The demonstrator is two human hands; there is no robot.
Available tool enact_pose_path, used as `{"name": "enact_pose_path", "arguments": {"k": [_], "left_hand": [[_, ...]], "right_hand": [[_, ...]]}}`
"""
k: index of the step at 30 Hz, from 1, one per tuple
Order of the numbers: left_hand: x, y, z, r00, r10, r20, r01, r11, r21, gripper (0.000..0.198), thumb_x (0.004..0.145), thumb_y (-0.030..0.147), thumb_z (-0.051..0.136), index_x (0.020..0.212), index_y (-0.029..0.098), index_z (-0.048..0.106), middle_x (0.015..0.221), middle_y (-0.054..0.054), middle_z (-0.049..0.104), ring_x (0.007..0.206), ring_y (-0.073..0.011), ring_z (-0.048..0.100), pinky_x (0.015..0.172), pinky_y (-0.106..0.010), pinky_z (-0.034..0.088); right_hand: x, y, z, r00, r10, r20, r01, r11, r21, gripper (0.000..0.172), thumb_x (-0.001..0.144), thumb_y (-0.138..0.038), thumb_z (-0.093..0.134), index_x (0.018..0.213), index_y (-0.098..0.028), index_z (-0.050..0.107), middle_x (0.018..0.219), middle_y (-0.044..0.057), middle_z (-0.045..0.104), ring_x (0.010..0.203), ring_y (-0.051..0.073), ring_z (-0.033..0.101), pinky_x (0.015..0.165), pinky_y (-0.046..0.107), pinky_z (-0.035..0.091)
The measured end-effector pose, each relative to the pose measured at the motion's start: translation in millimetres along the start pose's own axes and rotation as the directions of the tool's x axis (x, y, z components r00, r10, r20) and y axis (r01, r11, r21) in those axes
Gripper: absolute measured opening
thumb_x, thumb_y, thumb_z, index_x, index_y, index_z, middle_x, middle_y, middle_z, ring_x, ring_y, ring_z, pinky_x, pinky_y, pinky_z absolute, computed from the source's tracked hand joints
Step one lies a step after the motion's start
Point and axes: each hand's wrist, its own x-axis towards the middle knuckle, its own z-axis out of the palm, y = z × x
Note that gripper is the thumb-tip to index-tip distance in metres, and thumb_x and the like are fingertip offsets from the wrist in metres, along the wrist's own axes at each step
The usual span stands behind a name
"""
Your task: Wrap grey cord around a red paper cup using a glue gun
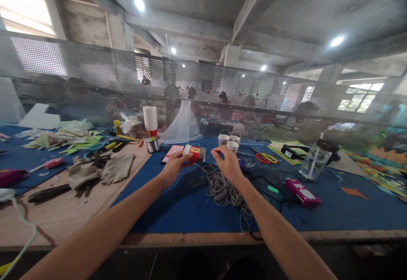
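Note:
My left hand is closed around a red and white paper cup, tipped on its side. A grey-brown band, perhaps wound cord, covers the cup's right end. Just right of it, my right hand is raised with thumb and finger pinched; whatever they hold, if anything, is too small to make out. A loose heap of grey cord lies on the blue mat below my right hand. Behind the hand stand several small pails with thin handles. A phone with a pink screen lies behind my left hand.
A stack of paper cups stands by a wire spool. Scissors, a purple device and a clear mug are on the right. Work gloves lie left. A perforated metal screen runs behind the table.

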Motion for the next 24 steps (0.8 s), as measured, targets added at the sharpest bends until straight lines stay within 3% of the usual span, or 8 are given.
{"name": "enact_pose_path", "arguments": {"k": [2,6,12,18,21,24], "left_hand": [[0,1,0.0,1.000,0.004,-0.003,-0.004,1.000,0.006,0.031,0.072,0.036,0.078,0.096,0.016,0.075,0.099,-0.010,0.075,0.092,-0.0230,0.068,0.086,-0.037,0.054],[1,-1,-0.7,1.000,0.015,0.005,-0.015,1.000,0.018,0.031,0.073,0.038,0.078,0.095,0.016,0.075,0.100,-0.009,0.075,0.092,-0.0221,0.067,0.085,-0.035,0.054],[3,-5,-2.7,1.000,0.016,0.001,-0.016,1.000,0.010,0.034,0.071,0.038,0.079,0.096,0.016,0.076,0.100,-0.009,0.075,0.091,-0.0226,0.068,0.086,-0.037,0.054],[4,-6,-3.5,1.000,0.013,-0.003,-0.013,1.000,0.013,0.034,0.070,0.036,0.080,0.098,0.016,0.075,0.099,-0.009,0.075,0.091,-0.0227,0.068,0.085,-0.037,0.054],[4,-7,-3.3,1.000,0.005,-0.021,-0.005,1.000,0.006,0.034,0.070,0.035,0.080,0.098,0.016,0.075,0.099,-0.009,0.075,0.091,-0.0228,0.067,0.085,-0.037,0.055],[4,-8,-3.5,1.000,-0.005,-0.029,0.005,1.000,0.002,0.034,0.070,0.034,0.080,0.097,0.015,0.076,0.098,-0.010,0.075,0.091,-0.0228,0.067,0.084,-0.036,0.055]], "right_hand": [[4,14,-12,0.996,0.076,-0.049,-0.079,0.994,-0.079,0.023,0.094,-0.036,0.050,0.094,-0.020,0.068,0.093,0.006,0.069,0.086,0.020,0.063,0.082,0.032,0.045],[3,51,-36,0.949,0.317,-0.011,-0.304,0.899,-0.316,0.018,0.089,-0.034,0.055,0.090,-0.020,0.068,0.094,0.007,0.069,0.083,0.021,0.064,0.073,0.031,0.044],[-11,86,-52,0.768,0.627,0.135,-0.426,0.656,-0.624,0.028,0.089,-0.043,0.054,0.097,-0.020,0.069,0.109,0.011,0.067,0.095,0.023,0.065,0.076,0.029,0.044],[-14,95,-51,0.682,0.716,0.145,-0.464,0.578,-0.672,0.045,0.087,-0.049,0.056,0.113,-0.014,0.065,0.119,0.019,0.064,0.108,0.031,0.063,0.082,0.035,0.046],[-14,100,-53,0.637,0.748,0.185,-0.473,0.570,-0.672,0.042,0.087,-0.051,0.056,0.102,-0.014,0.069,0.108,0.018,0.070,0.103,0.033,0.066,0.081,0.037,0.047],[-14,103,-55,0.622,0.756,0.204,-0.487,0.577,-0.655,0.040,0.087,-0.052,0.054,0.090,-0.016,0.072,0.101,0.017,0.073,0.101,0.032,0.067,0.080,0.036,0.047]]}}
